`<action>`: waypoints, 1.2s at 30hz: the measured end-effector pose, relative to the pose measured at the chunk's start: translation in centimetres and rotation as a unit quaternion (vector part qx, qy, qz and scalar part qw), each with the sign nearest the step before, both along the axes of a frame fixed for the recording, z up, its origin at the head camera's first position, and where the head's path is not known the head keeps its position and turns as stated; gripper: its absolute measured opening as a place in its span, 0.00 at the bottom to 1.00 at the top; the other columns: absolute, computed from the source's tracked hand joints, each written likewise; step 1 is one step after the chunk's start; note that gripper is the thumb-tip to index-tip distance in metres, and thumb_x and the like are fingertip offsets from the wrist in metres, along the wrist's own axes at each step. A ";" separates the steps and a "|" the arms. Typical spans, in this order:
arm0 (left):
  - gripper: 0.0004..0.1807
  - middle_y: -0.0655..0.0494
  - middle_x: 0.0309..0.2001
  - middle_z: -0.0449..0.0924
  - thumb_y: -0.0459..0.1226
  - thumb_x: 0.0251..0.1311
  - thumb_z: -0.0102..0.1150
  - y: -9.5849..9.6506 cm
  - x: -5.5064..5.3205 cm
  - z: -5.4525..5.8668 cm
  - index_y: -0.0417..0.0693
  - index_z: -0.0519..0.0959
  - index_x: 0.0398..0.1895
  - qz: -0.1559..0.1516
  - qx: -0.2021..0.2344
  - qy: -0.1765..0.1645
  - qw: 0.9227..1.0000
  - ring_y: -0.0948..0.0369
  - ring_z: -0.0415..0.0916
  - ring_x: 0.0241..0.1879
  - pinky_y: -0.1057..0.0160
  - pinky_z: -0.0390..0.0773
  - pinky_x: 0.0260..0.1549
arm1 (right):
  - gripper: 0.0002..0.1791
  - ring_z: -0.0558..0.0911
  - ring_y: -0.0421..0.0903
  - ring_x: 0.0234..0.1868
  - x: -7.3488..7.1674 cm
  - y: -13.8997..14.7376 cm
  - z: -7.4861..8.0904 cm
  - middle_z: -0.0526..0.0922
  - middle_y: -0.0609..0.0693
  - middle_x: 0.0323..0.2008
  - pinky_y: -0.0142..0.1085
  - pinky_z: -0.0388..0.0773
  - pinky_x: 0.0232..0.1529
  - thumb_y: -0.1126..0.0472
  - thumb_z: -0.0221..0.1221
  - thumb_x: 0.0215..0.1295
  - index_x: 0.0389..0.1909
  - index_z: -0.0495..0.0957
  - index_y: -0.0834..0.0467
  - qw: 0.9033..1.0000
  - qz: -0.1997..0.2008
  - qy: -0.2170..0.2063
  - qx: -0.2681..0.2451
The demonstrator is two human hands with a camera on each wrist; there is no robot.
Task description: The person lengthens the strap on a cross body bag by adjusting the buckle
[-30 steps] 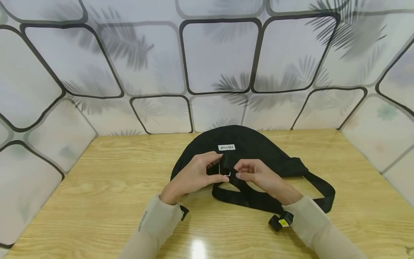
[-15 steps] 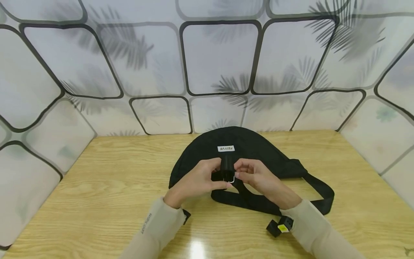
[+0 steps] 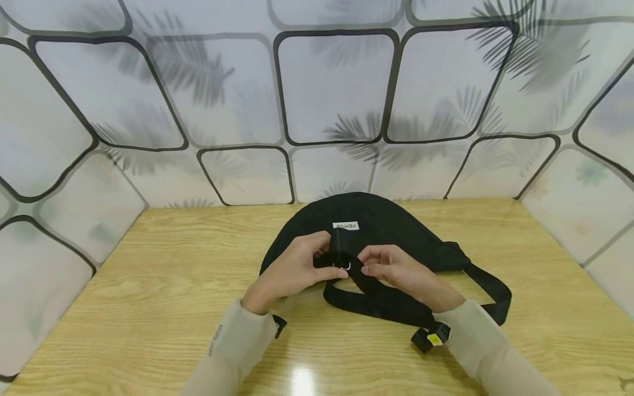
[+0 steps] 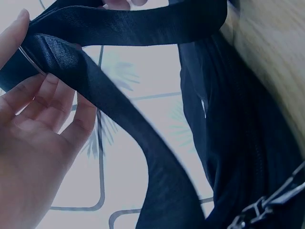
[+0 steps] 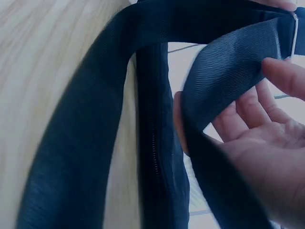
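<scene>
A black waist bag [image 3: 391,234] with a small white label [image 3: 345,225] lies on the table. My left hand [image 3: 294,269] pinches a thin metal slider buckle [image 3: 345,267] between thumb and fingers, with the black webbing strap [image 3: 340,245] looped up through it. To the right, my right hand [image 3: 401,272] pinches another stretch of that strap near the buckle. Seen from the right wrist, the thumb and fingers of the right hand [image 5: 257,126] are on either side of the strap [image 5: 228,67], close to the metal buckle [image 5: 294,38]. How the webbing is threaded inside the buckle is partly hidden.
A loose length of strap [image 3: 502,297] curves off the bag's right end onto the wooden table [image 3: 163,291]. Patterned white fabric walls [image 3: 337,88] stand behind and on both sides. A metal zipper pull [image 4: 257,210] shows in the left wrist view.
The hands were close together half a second ago. Since then my left hand has shifted left and slightly away with the buckle, widening the gap; my right hand has barely moved.
</scene>
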State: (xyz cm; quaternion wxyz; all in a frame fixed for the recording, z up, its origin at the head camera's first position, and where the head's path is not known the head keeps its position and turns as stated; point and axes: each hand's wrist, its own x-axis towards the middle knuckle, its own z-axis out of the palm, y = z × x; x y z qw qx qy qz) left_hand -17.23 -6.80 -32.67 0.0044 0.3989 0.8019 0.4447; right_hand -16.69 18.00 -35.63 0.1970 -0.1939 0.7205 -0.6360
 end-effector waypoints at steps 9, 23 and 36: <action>0.13 0.60 0.35 0.81 0.36 0.58 0.75 0.1 -0.1 0.0 0.46 0.78 0.38 -0.007 0.006 -0.011 1.000 0.63 0.77 0.35 0.62 0.77 0.34 | 0.05 0.71 0.41 0.29 -0.1 -0.1 0.1 0.76 0.48 0.28 0.30 0.66 0.31 0.72 0.55 0.72 0.43 0.73 0.73 1.000 -0.022 0.015 -0.003; 0.19 0.56 0.44 0.82 0.34 0.61 0.72 0.9 0.1 -0.7 0.41 0.79 0.53 -0.022 -0.002 -0.071 0.997 0.65 0.80 0.41 0.62 0.80 0.40 | 0.07 0.75 0.40 0.32 0.3 -0.9 0.4 0.82 0.46 0.31 0.29 0.72 0.34 0.75 0.53 0.72 0.40 0.77 0.62 0.998 -0.028 0.015 -0.054; 0.18 0.58 0.43 0.82 0.35 0.58 0.74 0.5 0.1 -0.3 0.44 0.80 0.50 -0.017 0.008 -0.037 0.999 0.65 0.80 0.40 0.60 0.80 0.41 | 0.12 0.79 0.43 0.40 0.4 -0.1 0.6 0.81 0.51 0.39 0.32 0.78 0.42 0.74 0.58 0.69 0.51 0.79 0.66 0.998 -0.032 0.039 -0.025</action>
